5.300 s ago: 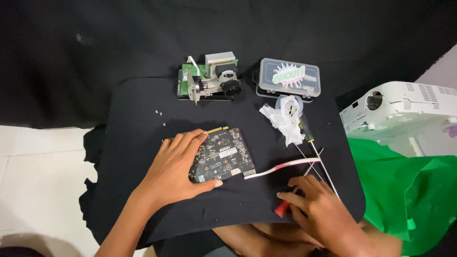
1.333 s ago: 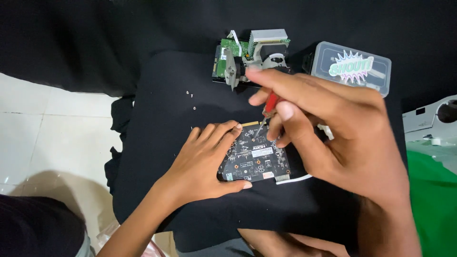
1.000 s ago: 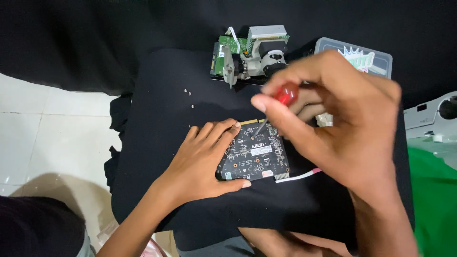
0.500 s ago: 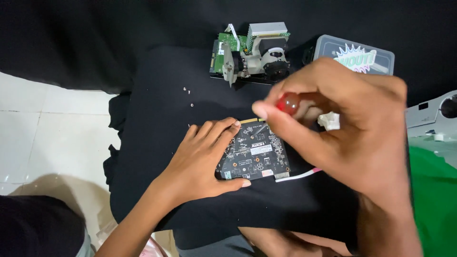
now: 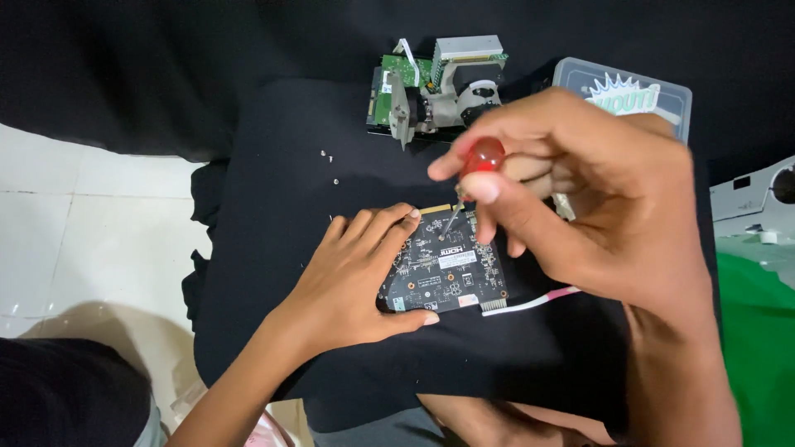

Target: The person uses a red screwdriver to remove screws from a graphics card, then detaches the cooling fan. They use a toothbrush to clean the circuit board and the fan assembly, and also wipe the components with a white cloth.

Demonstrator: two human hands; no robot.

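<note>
A dark circuit board lies on a black cloth-covered stand. My left hand lies flat on the board's left edge, with the thumb along its near side. My right hand grips a screwdriver with a red handle. Its thin metal shaft slants down to the board's top edge. A white flat ribbon cable runs out from the board's right side.
A dismantled green-and-grey optical assembly sits at the back of the stand, a clear plastic box to its right. Three small screws lie loose on the cloth. A white device casing and green cloth are at right.
My right hand picked the screwdriver up from the near right, carried it over the board, and lowered its tip onto the board's top edge. My left hand stayed on the board.
</note>
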